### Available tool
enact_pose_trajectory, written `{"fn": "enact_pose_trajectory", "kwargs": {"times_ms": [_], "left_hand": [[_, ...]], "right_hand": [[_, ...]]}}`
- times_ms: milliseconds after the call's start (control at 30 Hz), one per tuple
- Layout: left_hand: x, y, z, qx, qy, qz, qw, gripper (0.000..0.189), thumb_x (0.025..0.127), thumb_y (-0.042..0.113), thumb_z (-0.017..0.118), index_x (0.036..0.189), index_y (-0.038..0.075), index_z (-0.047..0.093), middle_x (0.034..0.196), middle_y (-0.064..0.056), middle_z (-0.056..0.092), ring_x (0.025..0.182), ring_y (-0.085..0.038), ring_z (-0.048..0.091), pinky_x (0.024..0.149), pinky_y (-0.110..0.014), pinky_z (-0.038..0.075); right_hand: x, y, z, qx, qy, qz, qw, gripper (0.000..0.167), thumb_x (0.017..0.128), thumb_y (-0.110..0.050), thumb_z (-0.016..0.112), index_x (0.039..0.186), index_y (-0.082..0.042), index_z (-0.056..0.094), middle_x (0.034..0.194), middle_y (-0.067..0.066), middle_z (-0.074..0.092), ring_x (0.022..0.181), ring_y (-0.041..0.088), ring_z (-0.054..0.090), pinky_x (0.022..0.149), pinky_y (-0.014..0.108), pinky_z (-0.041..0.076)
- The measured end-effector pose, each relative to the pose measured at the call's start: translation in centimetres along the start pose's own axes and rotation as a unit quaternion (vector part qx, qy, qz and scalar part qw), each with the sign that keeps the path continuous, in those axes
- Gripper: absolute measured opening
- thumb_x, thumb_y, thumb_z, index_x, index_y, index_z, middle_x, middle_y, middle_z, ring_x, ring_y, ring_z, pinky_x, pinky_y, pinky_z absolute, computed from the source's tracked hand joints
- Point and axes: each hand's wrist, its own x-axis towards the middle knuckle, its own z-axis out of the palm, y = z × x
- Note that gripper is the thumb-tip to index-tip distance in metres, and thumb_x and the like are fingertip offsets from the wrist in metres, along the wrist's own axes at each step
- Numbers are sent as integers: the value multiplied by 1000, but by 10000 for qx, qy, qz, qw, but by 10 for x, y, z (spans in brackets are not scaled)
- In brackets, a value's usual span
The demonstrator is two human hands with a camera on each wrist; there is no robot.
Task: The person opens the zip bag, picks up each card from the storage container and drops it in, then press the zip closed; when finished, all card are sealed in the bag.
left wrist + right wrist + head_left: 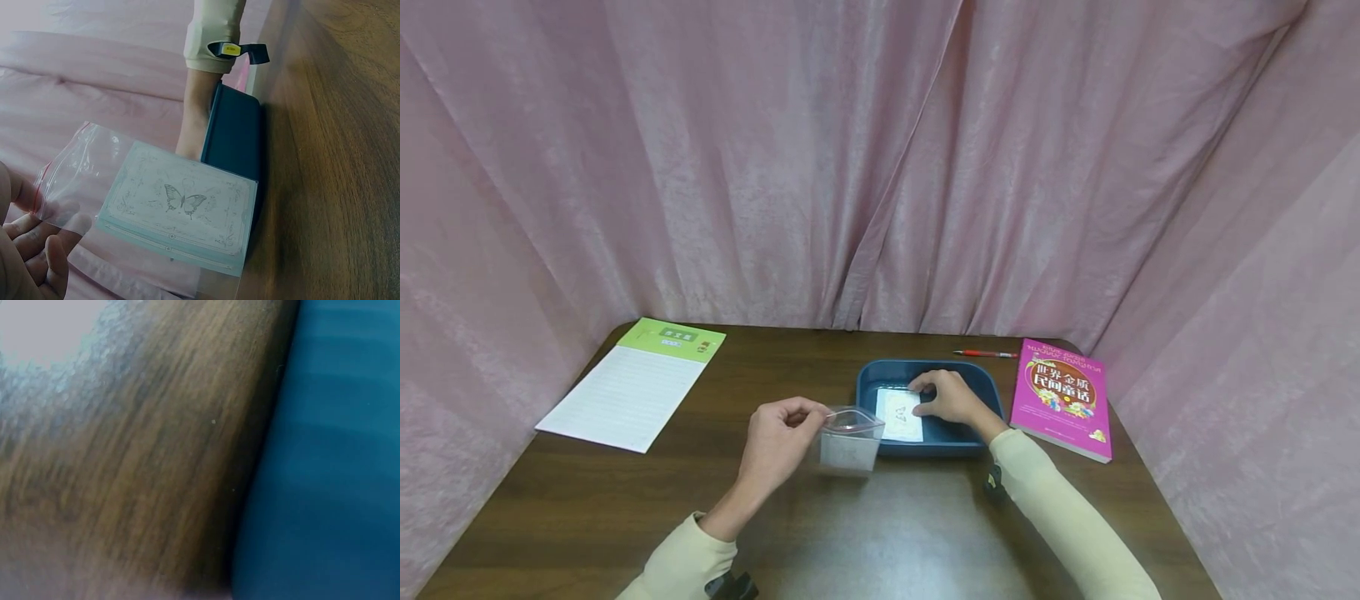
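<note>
A person's left hand (pixel 778 437) pinches the upper edge of a clear plastic zip bag with a red-lined seal (pixel 852 425) between thumb and fingertips at a brown wood-grain bench (pixel 910 533), the bag hanging at the front left corner of a dark blue rectangular tray (pixel 936 450). Its mouth appears parted, and low inside sits a white rectangular card with a pale green border and a printed butterfly (pixel 181 203). Whether bag and tray touch cannot be told.

At right, the right hand (pixel 953 398) reaches over the tray's front side, fingers bent and thumb apart from them, at the right edge of a white rectangular card with dark markings (pixel 898 421) that lies in the tray's left half. Whether that grip pinches the card or merely touches it cannot be told; the right wrist view takes in bench and blue tray wall.

A glossy magenta paperback book (pixel 1062 396) lies to the right of the tray, near a slim red pen (pixel 985 354) behind it. A white lined paper pad with a green header (pixel 625 396) rests well apart at far left. Pink velvety curtains (pixel 760 167) enclose the scene. Pale yellow sleeves (pixel 1067 508) cover both forearms.
</note>
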Motion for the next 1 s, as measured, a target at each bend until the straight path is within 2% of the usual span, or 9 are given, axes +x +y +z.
{"fn": "enact_pose_trajectory", "kwargs": {"times_ms": [300,667,767,1000], "left_hand": [[0,2,-1,26,-53,-67,10000,12,91,12,70,84,14,80,82,0,77,70,-14,63,55,-24,42],[-1,3,-2,-13,-87,-45,10000,13,91,12,70,84,14,80,83,-1,76,70,-15,63,55,-25,43],[0,2,-2,-18,-98,-36,9999,13,92,12,70,84,14,80,83,-1,77,70,-15,63,55,-25,43],[-1,1,-3,-27,-112,-42,9999,13,92,13,70,85,14,80,84,-1,77,71,-15,63,56,-25,44]], "right_hand": [[-1,0,-1,-21,-60,88,9999,39,81,-17,87,118,-12,76,121,5,73,115,25,65,97,45,53],[2,2,0,-68,130,-51,9999,33,80,-14,88,111,-13,77,114,2,73,108,22,65,93,43,54],[0,-1,-3,136,224,4,9997,31,81,-11,86,111,-11,76,112,3,74,106,23,66,92,42,56],[-6,0,-18,1049,311,108,9939,32,84,-7,83,115,-7,75,108,7,74,95,20,70,81,36,59]]}}
